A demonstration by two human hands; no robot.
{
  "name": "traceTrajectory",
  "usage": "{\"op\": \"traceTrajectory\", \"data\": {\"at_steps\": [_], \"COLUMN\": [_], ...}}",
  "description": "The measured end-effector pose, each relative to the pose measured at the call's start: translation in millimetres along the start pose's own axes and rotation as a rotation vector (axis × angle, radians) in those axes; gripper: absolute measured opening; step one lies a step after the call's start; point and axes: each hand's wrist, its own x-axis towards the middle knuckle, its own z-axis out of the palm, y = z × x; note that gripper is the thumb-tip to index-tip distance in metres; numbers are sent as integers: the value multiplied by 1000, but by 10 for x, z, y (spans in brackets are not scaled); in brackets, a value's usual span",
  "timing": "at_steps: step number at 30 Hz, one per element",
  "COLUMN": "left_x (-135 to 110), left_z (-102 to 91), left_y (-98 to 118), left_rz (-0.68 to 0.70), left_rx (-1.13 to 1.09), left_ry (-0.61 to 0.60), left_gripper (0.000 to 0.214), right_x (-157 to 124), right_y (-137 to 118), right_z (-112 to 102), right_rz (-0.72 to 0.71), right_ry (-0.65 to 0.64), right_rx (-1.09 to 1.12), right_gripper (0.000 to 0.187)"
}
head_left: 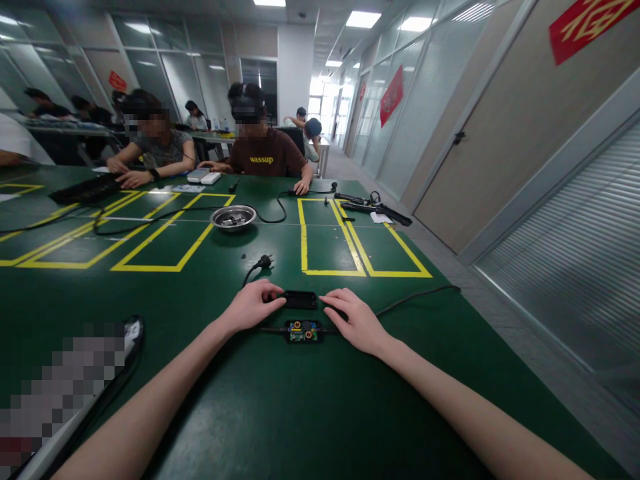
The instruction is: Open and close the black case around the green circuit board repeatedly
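A shallow black plastic cover, hollow side up, lies between my two hands. My left hand is at its left end, thumb and fingers apart, the tips at or touching the edge. On the other side, my right hand is open, with fingers stretched toward the cover's right end and a small gap showing. Just nearer to me sits an open black case with a circuit board in it, showing copper coils. Black cable leaves the case on both sides, partly hidden by my hands.
Beyond my left hand lies a black power plug. A metal bowl holds small parts. Black bar-shaped parts lie at the far right. A pale flat object, partly blurred out, is at left. Two people sit opposite, hands on the table.
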Motion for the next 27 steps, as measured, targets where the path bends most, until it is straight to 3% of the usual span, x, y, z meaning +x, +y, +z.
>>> {"op": "traceTrajectory", "data": {"at_steps": [4,11,27], "left_x": [-19,-22,-28], "left_z": [35,-30,-92], "left_y": [50,53,58], "left_rz": [-10,-83,-81], "left_rx": [-109,-282,-406], "left_ry": [-53,-223,-256], "left_gripper": [31,28,27], "right_x": [8,13,-6], "right_y": [27,-53,-103], "right_z": [17,89,69], "right_rz": [71,358,368], "right_ry": [8,58,113], "right_rx": [114,411,499], "right_gripper": [21,15,25]}}
